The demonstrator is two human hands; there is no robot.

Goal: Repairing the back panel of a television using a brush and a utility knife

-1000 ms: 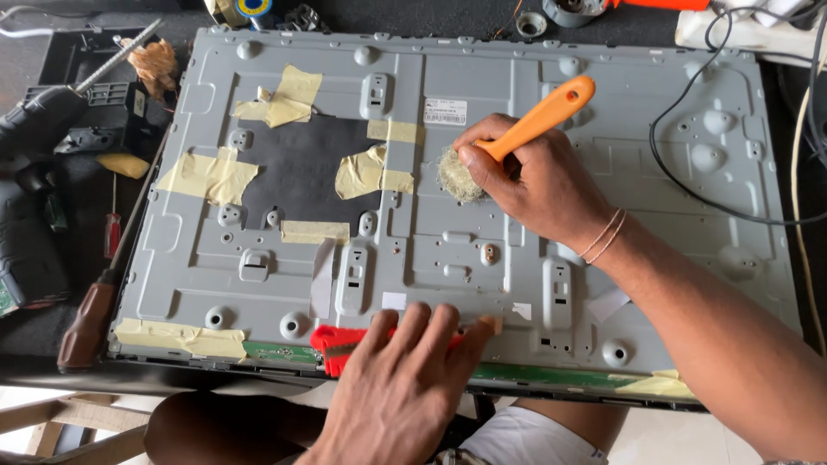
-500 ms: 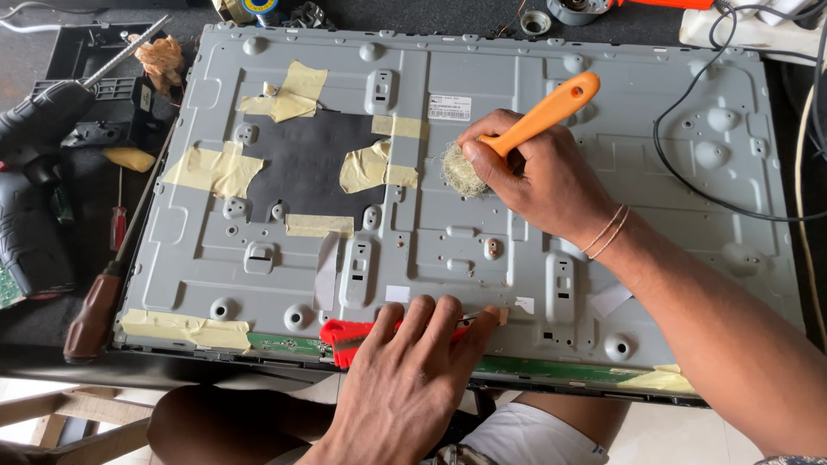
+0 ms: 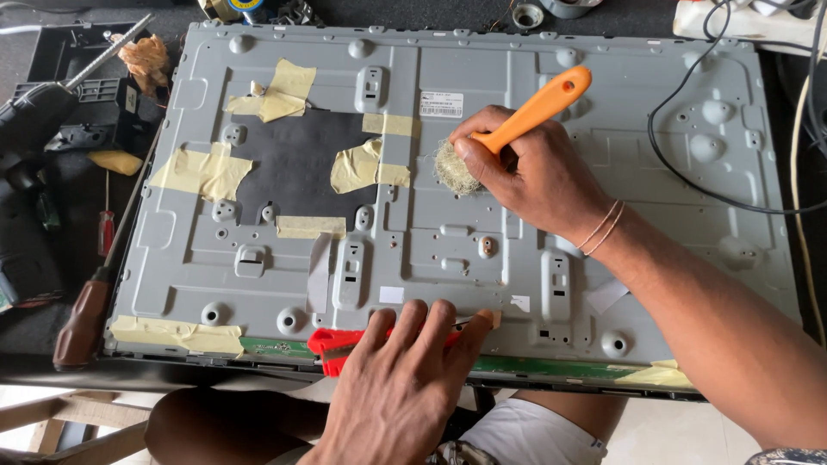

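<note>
1. The right hand (image 3: 538,172) gripped an orange brush (image 3: 517,125), its bristles beneath the fingertips on a grey metal panel (image 3: 672,232).
2. The left hand (image 3: 396,387) lay flat, fingers spread, over a red tool (image 3: 336,349).

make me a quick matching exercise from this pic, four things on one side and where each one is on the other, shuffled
Things:
1. orange-handled brush
2. red-handled tool
3. brown wooden-handled screwdriver
4. black cable

Places:
A. lying off the left edge of the grey metal back panel
B. in the grip of the right hand, bristles on the panel
C. curving over the panel's upper right part
D. under the left hand at the panel's near edge

Pairs: 1-B, 2-D, 3-A, 4-C
</note>
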